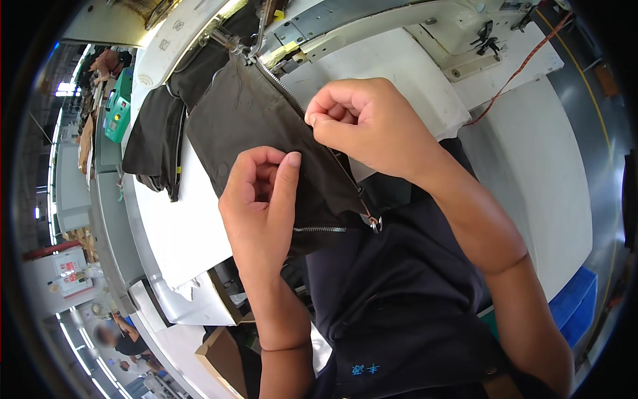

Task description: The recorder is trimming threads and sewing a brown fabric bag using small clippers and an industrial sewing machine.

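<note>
A dark olive-brown fabric piece (249, 110) lies under the sewing machine's head, with a metal zipper (340, 159) along its right edge. Its far end reaches the presser foot (251, 58). My left hand (259, 199) is over the middle of the cloth, thumb and forefinger pinched together; what is between them, if anything, does not show. At the zipper edge, my right hand (362, 123) is closed in a pinch, its fingertips hiding part of the teeth. Near my lap hangs the zipper's lower end with a metal pull (377, 225).
A second dark fabric piece (156, 139) lies to the left on the white table (189, 233). The sewing machine arm (176, 40) spans the far side. A red cord (512, 76) runs at the right, a blue bin (575, 306) below. Two people are in the left background.
</note>
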{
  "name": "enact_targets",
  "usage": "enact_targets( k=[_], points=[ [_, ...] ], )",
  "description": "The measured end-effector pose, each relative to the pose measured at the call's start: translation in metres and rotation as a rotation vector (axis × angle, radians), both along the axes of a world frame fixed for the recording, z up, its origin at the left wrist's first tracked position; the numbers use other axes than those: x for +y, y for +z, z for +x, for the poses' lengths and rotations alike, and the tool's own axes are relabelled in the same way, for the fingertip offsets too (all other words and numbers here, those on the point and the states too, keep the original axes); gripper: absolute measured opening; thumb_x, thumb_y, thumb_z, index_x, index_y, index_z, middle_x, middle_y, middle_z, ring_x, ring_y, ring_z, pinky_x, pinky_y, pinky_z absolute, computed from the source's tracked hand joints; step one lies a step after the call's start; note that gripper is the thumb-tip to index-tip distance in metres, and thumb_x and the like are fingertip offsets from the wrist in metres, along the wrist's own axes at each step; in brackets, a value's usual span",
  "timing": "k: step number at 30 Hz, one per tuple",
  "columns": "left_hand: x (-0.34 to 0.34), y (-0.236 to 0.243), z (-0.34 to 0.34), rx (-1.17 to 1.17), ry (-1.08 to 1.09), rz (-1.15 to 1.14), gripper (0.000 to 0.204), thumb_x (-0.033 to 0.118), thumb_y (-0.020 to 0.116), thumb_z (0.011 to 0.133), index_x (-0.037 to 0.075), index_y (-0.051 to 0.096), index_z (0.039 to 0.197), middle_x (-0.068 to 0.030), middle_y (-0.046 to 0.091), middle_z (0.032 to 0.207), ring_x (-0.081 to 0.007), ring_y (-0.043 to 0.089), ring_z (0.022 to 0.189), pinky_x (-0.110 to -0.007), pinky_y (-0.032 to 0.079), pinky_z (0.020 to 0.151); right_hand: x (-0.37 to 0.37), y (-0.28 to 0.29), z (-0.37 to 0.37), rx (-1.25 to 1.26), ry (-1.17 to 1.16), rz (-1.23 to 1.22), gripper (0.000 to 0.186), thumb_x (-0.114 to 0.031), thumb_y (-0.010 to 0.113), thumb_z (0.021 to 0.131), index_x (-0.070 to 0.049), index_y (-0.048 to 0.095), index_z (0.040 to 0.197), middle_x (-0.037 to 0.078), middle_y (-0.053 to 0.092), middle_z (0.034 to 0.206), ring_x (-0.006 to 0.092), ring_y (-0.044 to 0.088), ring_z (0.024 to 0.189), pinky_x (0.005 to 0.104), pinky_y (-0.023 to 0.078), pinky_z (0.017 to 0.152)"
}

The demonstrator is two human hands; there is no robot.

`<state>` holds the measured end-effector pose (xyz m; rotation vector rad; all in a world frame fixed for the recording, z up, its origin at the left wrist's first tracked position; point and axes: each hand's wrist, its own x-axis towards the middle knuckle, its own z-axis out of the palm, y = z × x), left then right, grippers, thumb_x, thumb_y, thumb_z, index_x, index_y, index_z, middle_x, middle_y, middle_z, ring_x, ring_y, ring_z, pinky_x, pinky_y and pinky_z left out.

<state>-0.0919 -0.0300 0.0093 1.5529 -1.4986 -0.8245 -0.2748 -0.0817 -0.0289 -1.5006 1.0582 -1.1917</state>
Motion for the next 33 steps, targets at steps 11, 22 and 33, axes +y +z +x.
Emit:
enact_targets(
  k=[11, 22, 33],
  points=[
    [-0.001, 0.005, 0.002, -0.079, 0.005, -0.106, 0.013, 0.008, 0.078, 0.097, 0.0, 0.07, 0.104, 0.001, 0.065, 0.083, -0.0046, 0.054, 0.071, -0.02, 0.045, 0.065, 0.007, 0.01, 0.01, 0.24, -0.1, -0.164, 0.01, -0.011, 0.072, 0.092, -0.001, 0.072, 0.094, 0.006, 0.07, 0.075, 0.0144, 0.064, 0.064, 0.0301, 0.051, 0.061],
    [0.003, 0.0, 0.007, -0.105, 0.022, -0.09, 0.012, 0.007, 0.076, 0.098, 0.0, 0.071, 0.106, 0.0007, 0.066, 0.084, -0.0047, 0.056, 0.073, -0.021, 0.047, 0.067, 0.002, 0.004, 0.007, 0.287, -0.156, -0.384, 0.012, -0.005, 0.071, 0.081, -0.004, 0.059, 0.079, 0.002, 0.06, 0.066, 0.0169, 0.055, 0.056, 0.0321, 0.044, 0.055],
    [-0.001, 0.004, -0.002, -0.201, -0.09, -0.258, 0.029, 0.002, 0.083, 0.088, 0.004, 0.074, 0.115, -0.0027, 0.066, 0.095, -0.0057, 0.058, 0.072, -0.021, 0.044, 0.06, 0.038, 0.0, -0.016, -0.25, 0.15, 0.109, 0.013, -0.004, 0.071, 0.083, -0.004, 0.059, 0.079, -0.006, 0.053, 0.069, 0.0024, 0.049, 0.063, 0.0225, 0.039, 0.056]
  ],
)
